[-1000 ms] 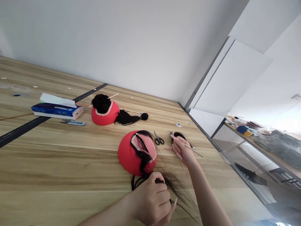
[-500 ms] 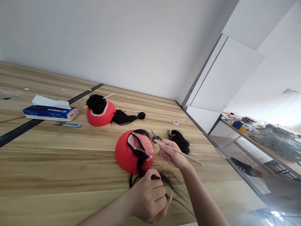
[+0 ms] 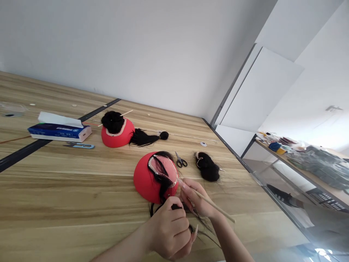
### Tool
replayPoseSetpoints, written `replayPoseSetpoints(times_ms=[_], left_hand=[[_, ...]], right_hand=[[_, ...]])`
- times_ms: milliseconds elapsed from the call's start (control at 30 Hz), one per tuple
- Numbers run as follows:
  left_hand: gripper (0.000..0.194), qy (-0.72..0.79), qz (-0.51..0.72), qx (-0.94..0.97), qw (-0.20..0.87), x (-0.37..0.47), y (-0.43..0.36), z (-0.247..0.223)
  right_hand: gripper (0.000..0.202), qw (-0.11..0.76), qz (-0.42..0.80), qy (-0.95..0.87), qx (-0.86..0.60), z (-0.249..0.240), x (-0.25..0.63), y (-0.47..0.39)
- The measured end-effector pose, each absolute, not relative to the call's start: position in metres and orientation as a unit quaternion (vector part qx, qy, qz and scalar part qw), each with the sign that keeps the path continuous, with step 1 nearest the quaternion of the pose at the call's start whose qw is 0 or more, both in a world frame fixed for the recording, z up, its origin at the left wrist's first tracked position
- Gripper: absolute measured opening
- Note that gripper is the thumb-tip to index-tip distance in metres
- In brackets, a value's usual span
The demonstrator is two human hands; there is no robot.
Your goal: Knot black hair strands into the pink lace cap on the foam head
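A red dome-shaped wig block sits on the table in front of me, with a net piece pinned over its top. Strands of black hair run across the net and down its near side. My left hand is closed around a bundle of this hair, just below the block. In my right hand is a thin wooden stick, pinched near its upper end. The fingertips of that hand are close to the block's right edge. The stick's working tip is too small to make out.
Small scissors and a clump of black hair lie beyond my right hand. Farther left stand a second red block with hair, a tissue box and blue thread snips. A cluttered shelf is at right.
My right hand has moved down and slightly left with the stick, toward my left hand, uncovering the scissors and hair clump. My left hand keeps its hold on the hair.
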State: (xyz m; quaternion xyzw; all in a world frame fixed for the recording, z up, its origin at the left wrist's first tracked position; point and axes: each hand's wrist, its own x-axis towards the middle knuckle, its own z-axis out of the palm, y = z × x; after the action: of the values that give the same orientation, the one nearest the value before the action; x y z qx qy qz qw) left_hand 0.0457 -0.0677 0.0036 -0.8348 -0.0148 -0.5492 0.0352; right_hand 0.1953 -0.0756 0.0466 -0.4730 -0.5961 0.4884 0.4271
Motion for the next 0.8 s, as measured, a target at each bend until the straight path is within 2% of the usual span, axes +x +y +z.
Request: replayPoseSetpoints(times_ms=[200, 333, 467, 567, 667, 733, 800], left_hand=[[0.026, -0.013, -0.609, -0.790, -0.068, 0.039, -0.060, 0.014], [0.025, -0.053, -0.553, -0.825, -0.098, 0.038, -0.042, 0.015], [0.030, -0.092, -0.443, -0.890, -0.059, 0.037, -0.029, 0.007], [0.033, -0.111, -0.386, -0.916, -0.022, 0.038, -0.028, 0.001], [0.033, -0.110, -0.343, -0.933, -0.012, 0.039, -0.031, -0.003], [0.031, -0.099, -0.335, -0.937, 0.008, 0.040, -0.034, -0.004], [0.030, -0.079, -0.361, -0.929, 0.033, 0.041, -0.036, -0.004]], right_hand=[[0.046, 0.509, 0.422, -0.560, -0.499, 0.021, 0.194, -0.108], [0.043, 0.553, 0.448, -0.493, -0.500, -0.008, 0.203, -0.127], [0.046, 0.586, 0.416, -0.457, -0.523, -0.029, 0.225, -0.135], [0.044, 0.615, 0.296, -0.455, -0.572, -0.026, 0.239, -0.129], [0.029, 0.618, 0.196, -0.454, -0.611, -0.015, 0.242, -0.114], [0.022, 0.607, 0.192, -0.479, -0.605, -0.009, 0.237, -0.099], [0.024, 0.592, 0.223, -0.521, -0.573, -0.007, 0.229, -0.081]])
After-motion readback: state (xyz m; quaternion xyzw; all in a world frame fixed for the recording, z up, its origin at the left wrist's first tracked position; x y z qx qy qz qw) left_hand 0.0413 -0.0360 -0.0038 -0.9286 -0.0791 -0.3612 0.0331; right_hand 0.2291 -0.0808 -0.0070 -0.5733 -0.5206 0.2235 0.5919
